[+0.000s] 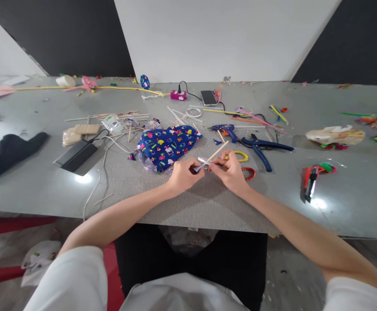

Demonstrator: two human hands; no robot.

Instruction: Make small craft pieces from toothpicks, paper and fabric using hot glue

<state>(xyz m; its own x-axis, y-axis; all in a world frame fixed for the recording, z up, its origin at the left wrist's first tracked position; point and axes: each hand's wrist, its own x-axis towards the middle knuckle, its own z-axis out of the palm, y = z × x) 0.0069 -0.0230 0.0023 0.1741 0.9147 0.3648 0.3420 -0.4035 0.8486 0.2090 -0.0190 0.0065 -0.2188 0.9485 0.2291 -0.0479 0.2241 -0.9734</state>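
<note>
Item: left hand (186,176) and right hand (233,175), both pinching a white strip (203,160) by a wooden stick (218,149), over the desk (175,212), beside patterned blue cloth (172,147); alignment seemingly wants steady fingertips.

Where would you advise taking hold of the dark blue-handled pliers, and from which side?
Probably grip the pliers by both handles, bringing the right hand from the near right: they splay open that way, while the head points left.
</note>
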